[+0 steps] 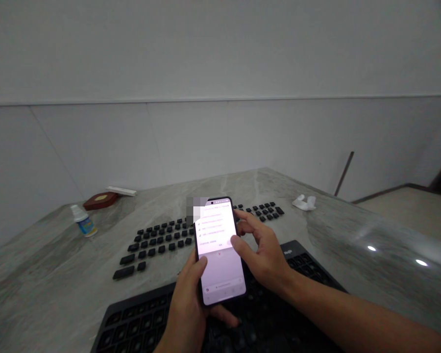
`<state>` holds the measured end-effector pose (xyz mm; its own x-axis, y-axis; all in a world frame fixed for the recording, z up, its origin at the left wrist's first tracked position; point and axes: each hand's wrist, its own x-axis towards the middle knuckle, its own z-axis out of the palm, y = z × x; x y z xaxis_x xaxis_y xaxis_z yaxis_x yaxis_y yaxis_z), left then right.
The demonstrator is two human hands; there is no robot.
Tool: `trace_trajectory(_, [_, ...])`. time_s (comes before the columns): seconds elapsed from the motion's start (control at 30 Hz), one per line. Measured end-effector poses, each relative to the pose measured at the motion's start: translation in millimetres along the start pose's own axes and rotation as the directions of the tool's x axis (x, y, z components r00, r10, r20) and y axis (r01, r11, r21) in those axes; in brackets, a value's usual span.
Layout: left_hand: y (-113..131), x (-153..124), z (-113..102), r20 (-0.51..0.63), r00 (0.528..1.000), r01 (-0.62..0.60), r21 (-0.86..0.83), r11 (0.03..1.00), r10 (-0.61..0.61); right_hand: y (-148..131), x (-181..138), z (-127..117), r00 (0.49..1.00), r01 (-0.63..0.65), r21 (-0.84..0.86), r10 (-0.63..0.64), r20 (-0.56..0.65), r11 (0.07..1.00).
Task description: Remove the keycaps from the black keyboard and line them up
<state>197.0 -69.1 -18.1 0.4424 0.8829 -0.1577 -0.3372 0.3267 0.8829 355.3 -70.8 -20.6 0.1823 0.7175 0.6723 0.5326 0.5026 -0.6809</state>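
A smartphone (222,274) with a lit screen is held upright and slightly tilted in front of me. My left hand (189,299) is wrapped round its lower left side, thumb on the edge and a finger showing beneath it. My right hand (262,247) grips the right side, its thumb on the screen and its other fingers at the edge behind. Under both hands lies a black keyboard (141,298), its left part showing bare key sockets. Beyond it, loose black keycaps (161,249) are laid out in rows on the table, partly hidden by the phone.
A small white bottle with a blue label (84,223) stands at the left of the marbled table (353,274). Behind it are a dark red wooden object (101,200) and a white strip (122,191). Crumpled white tissue (304,202) lies at the right. A wall (191,137) rises behind.
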Motion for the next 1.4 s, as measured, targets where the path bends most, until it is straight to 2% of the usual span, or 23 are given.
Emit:
trace_trajectory(0.43, [-1.9,-0.8,-0.1,0.023,1.000,0.002,0.024,1.000,-0.002,-2.7,1.4,-0.7,0.997,-0.029,-0.032,0.026,-0.073,0.999])
trace_trajectory(0.6, [-1.3,-1.0,0.5,-0.004,1.000,0.017,0.018,1.000,-0.017,-2.5,3.0,-1.0,0.996,-0.061,-0.046,0.058,-0.073,0.997])
trace_trajectory(0.93, [-3.1,0.4,-3.2,0.035,0.999,0.015,0.051,0.999,-0.017,-4.3,4.7,-0.9,0.992,-0.089,-0.048,0.085,-0.092,0.995])
trace_trajectory(1.4, [-3.5,0.5,-4.3,0.043,0.999,0.025,0.059,0.998,-0.028,-4.8,5.0,-0.7,0.992,-0.065,-0.061,0.058,-0.113,0.996])
